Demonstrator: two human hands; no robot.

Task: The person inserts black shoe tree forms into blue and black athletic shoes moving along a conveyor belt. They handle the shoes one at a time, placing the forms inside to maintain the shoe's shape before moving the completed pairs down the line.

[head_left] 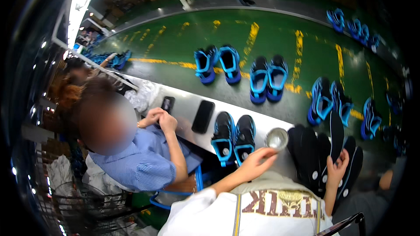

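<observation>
My left hand (256, 164) is held out near the small round clear dish (277, 139) on the bench, its fingers stretched and partly apart. Whether a fingertip touches the dish's rim I cannot tell. Between the thumb and fingers of my right hand (337, 167) is a long black insole (336, 136), standing up above the others. More black insoles (304, 150) lie in a bunch around that hand, several with a small white round mark at one end. A pair of black and blue sneakers (234, 136) stands on the bench left of the dish.
A green conveyor belt (175, 39) with yellow marks carries several pairs of sneakers (267, 78). On the metal bench edge (183, 98) lie a black phone (203, 116) and another dark device (167, 104). A person in a blue striped shirt (135, 159) sits at left on a blue-framed chair.
</observation>
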